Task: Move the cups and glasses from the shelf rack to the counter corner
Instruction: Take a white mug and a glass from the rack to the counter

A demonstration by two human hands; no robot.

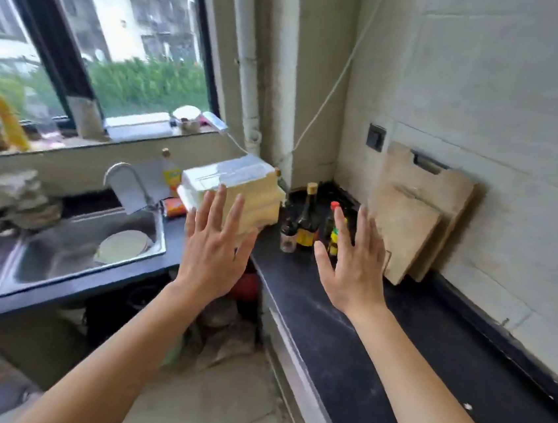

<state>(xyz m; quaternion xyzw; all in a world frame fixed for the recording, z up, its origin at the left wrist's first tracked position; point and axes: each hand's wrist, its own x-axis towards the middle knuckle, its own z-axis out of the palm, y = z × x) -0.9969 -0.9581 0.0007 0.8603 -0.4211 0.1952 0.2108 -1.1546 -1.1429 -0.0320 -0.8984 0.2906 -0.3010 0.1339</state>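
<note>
My left hand and right hand hang flat and spread wide, palms down, empty, above the inner corner of the dark stone counter. Its front edge runs bare and open toward me along the right wall; only the far corner is crowded. There, sauce bottles cluster beside a small clear glass (the one glass I can make out; no shelf rack shows here). Two pale wooden cutting boards lean on the tiled wall at the back edge, just right of my right fingertips. A boxy cream container sits at the corner behind my left fingers. Further left, a steel sink is set into the counter, a round plate lying in its basin under a curved tap.
</note>
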